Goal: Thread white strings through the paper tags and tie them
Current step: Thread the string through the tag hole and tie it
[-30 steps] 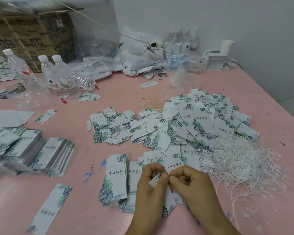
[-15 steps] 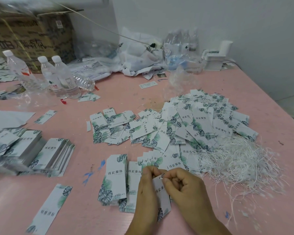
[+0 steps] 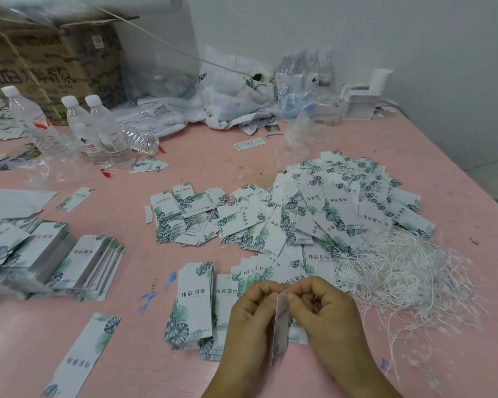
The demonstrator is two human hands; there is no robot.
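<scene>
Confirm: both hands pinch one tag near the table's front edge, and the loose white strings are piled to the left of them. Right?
Not quite. Both hands, left hand and right hand, do pinch one tag near the front edge, but the head view shows the loose white strings piled to their right, not their left.
</scene>
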